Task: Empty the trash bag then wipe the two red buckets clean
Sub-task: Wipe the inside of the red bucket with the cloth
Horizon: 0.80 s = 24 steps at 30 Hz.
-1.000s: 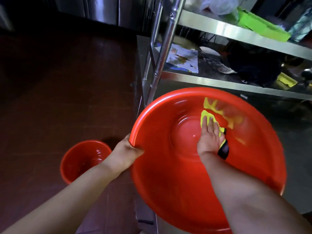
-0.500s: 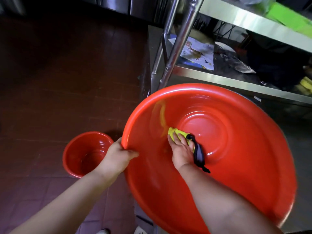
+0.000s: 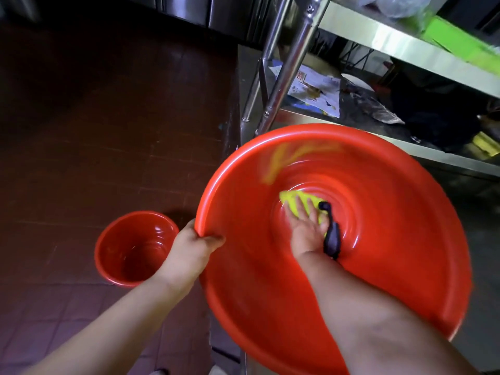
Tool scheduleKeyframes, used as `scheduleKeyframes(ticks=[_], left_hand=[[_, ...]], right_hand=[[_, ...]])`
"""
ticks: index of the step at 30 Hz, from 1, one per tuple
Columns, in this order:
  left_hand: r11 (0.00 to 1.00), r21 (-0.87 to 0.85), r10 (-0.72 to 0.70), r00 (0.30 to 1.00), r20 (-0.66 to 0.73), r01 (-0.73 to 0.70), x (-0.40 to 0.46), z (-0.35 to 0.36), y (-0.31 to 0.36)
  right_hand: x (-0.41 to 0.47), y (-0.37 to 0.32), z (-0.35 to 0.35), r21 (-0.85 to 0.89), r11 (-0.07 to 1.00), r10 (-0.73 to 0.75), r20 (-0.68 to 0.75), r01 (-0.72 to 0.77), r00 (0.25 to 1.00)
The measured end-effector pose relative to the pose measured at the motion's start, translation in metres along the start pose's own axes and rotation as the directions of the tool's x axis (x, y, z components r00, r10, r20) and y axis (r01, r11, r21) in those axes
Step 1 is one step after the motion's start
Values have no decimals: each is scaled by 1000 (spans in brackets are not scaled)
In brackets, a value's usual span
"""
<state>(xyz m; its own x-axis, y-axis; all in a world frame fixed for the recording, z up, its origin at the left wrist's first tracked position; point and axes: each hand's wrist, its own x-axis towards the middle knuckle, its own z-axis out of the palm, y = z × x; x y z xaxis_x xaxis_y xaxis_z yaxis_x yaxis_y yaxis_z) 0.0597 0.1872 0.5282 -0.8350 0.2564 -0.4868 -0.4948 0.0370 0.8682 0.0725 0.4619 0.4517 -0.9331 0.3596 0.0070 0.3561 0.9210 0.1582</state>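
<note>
Right hand (image 3: 307, 232), fingers flat, presses the yellow cloth (image 3: 295, 203) on the base of the large red bucket (image 3: 378, 266); half a second ago it was nearer the left wall. Left hand (image 3: 193, 249) grips the rim. Wiping ongoing; small red bucket (image 3: 132, 249), on floor left of that hand, awaits.

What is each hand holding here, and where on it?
Left hand grips the big red basin by its rim; right hand presses a yellow cloth flat inside.

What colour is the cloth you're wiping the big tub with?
Bright yellow. The cloth lies under the right hand inside the big red tub, in the head view.
</note>
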Motion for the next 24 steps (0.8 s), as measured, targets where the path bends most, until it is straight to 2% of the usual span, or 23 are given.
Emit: scheduleKeyframes(ticks=[3,7,10,11,12,14,15,16,17,19,20,21,22,23,24], left_hand=[[1000,-14,14,998,-56,-15,-2,-1,-1],[1000,9,1,997,-79,0,-4,1,1],[1000,20,-7,997,-82,9,-7,2,2],[1000,24,-10,997,-79,11,-8,2,1],[1000,18,-19,997,-70,20,-9,3,0],[998,-21,-61,997,-50,60,-13,5,-5],[996,-38,-87,995,-38,86,-15,6,-7],[994,-44,-105,994,-32,104,-16,6,-10],[994,-35,-108,993,-39,107,-16,6,-11],[997,66,-34,994,-107,41,-14,6,-9],[984,177,52,986,-161,-23,-11,5,-7],[949,304,152,968,-198,-87,-7,5,-3],[899,415,244,946,-213,-139,-4,6,2],[846,506,310,928,-209,-169,-1,8,8],[791,584,356,914,-194,-184,3,10,13]], right_hand=[[-31,-23,24,115,984,-147,103,135,984],[-27,-14,18,125,977,-187,91,175,978],[-11,15,-13,210,977,-33,25,27,999],[-5,26,-26,372,927,50,-10,-43,999],[1,36,-35,478,863,194,-22,-160,981],[4,40,-50,357,880,353,-49,-314,934],[3,39,-47,375,851,412,-43,-368,910],[-1,35,-46,360,877,355,-43,-316,934],[-9,32,-44,462,864,274,-94,-202,957],[-18,24,-27,766,642,235,-139,-46,962],[-26,22,-17,555,832,71,-141,19,987],[-32,19,-19,163,969,-174,-92,187,980],[-34,11,-6,117,971,-216,60,208,975],[-36,5,-1,141,980,-153,82,141,985],[-41,-3,1,190,970,-179,133,153,975]])
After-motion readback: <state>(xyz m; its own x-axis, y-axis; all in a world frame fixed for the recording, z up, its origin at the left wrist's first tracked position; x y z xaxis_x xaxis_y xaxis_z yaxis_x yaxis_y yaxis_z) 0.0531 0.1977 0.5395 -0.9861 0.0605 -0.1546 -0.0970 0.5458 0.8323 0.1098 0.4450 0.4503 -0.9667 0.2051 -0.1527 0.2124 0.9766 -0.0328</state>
